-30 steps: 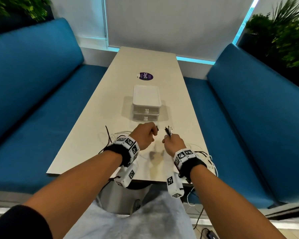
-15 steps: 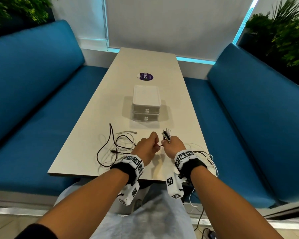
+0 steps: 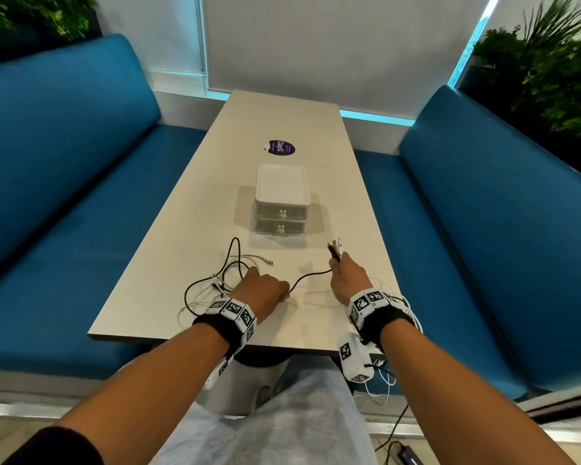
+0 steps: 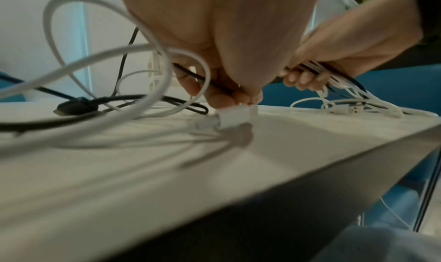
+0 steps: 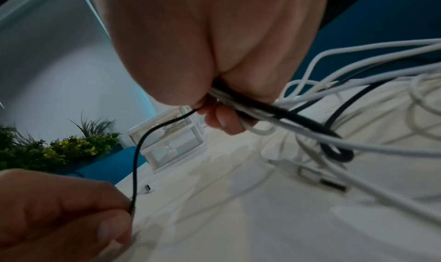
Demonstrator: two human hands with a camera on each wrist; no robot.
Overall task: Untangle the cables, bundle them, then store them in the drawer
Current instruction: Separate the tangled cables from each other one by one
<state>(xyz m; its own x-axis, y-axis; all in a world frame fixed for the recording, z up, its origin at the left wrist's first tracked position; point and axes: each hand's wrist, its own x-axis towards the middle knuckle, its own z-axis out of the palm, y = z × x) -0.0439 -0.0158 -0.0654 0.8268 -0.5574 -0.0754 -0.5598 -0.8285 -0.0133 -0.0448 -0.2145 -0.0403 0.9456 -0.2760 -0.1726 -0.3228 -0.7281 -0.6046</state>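
Hands have drawn apart since a moment ago, and a stretch of black cable [image 3: 311, 278] now sags between them. Nearest us, the left hand [image 3: 260, 293] pinches that cable low over the table [image 3: 155, 290], fingers curled tight round it. Opposite, the right hand [image 3: 348, 278] grips a sheaf of plug ends [image 3: 335, 248] upright, black and white leads trailing off behind the wrist. Just beyond the left hand lies the loose tangle [image 3: 222, 273]. Best, I'd say, to slide the pinch along steadily, letting loops fall free, not yanking. Further off, the white drawer unit [image 3: 280, 193] sits with both drawers closed.
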